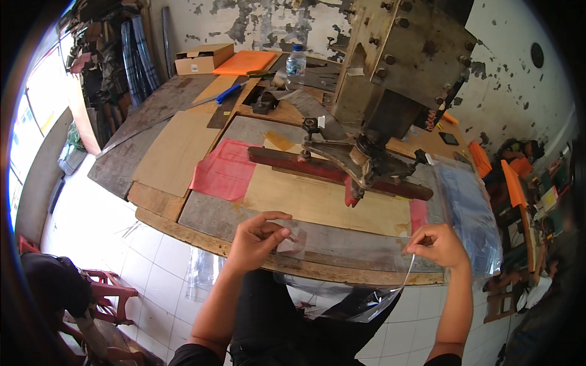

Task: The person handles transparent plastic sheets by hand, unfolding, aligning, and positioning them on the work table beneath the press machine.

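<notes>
A clear plastic sheet [351, 250] stretches between my hands at the front edge of the worktable, its lower part hanging over my lap. My left hand [256, 241] is at the sheet's left end, thumb against curled fingers and index finger raised; glare blurs the exact grip. At the other end, my right hand [439, 245] pinches the sheet's corner between thumb and fingertips. Just beyond the hands, a beige board [329, 201] lies on the grey press bed [207, 213], with red sheet material [226, 169] at its left. A long dark bar [287, 162] hangs from the press head above it.
The heavy metal press [397, 49] rises behind the bar. Stacked clear plastic sheets [467, 213] lie at the right. A water bottle [296, 64], a blue-handled cutter [229, 93], a cardboard box [204, 59] and an orange stack [244, 62] are farther back. Another person [55, 287] is at lower left.
</notes>
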Action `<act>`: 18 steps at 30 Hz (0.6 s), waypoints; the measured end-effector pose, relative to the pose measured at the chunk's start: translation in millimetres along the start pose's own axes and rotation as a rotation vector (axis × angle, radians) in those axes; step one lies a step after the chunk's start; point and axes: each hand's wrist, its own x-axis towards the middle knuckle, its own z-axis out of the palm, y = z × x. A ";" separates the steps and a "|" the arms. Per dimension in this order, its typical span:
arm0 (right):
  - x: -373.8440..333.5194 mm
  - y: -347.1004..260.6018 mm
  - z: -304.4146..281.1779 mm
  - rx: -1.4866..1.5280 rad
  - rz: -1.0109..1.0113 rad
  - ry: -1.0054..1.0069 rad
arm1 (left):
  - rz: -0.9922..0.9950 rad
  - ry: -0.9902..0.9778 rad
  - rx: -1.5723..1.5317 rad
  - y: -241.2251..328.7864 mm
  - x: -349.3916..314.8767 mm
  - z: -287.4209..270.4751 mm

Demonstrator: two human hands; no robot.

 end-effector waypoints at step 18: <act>-7.7 -45.4 7.8 -0.158 -0.149 0.163 | 0.039 0.130 0.075 7.9 -0.2 -11.3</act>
